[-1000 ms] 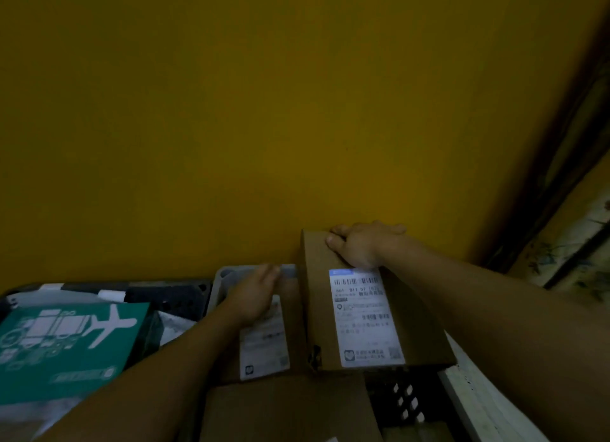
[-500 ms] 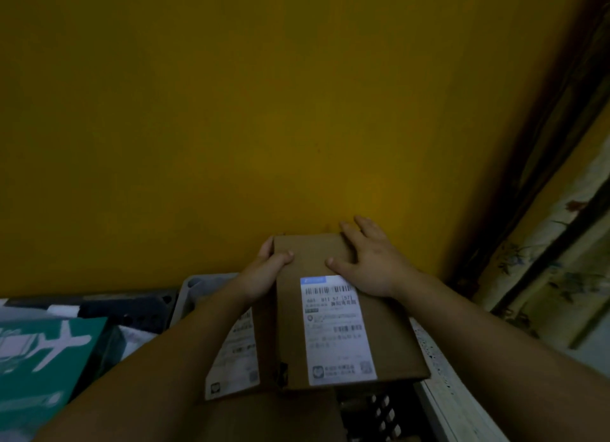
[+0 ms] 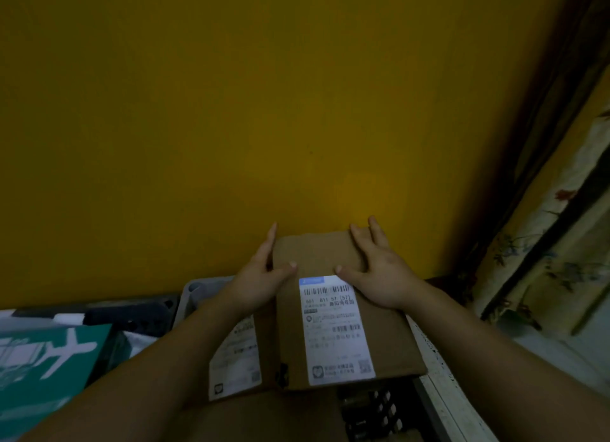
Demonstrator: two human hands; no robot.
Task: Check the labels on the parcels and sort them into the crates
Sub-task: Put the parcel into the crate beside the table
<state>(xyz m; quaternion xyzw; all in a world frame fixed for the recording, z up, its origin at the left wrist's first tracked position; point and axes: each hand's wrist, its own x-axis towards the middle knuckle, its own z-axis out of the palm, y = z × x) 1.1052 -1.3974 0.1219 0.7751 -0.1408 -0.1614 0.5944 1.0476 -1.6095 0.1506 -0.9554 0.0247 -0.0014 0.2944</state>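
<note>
Two bare forearms reaching in from the bottom edge over a dim, crowded pile. Nearest, plain cardboard low in the middle, a dark slotted crate to its right, a pale speckled ledge beyond that. At left, a green packet printed with a white plane, lying over a black crate. Centre, a brown parcel held label-up, its white label with barcodes facing the camera; just left and lower, a second labelled parcel, partly hidden by the left forearm. Left hand gripping the brown parcel's left edge, thumb on top, fingers straight along the side. Right hand spread flat on the top face, thumb at the label's upper corner. Behind, a grey crate rim. Farthest, a mustard-yellow wall, with a floral curtain at right.
</note>
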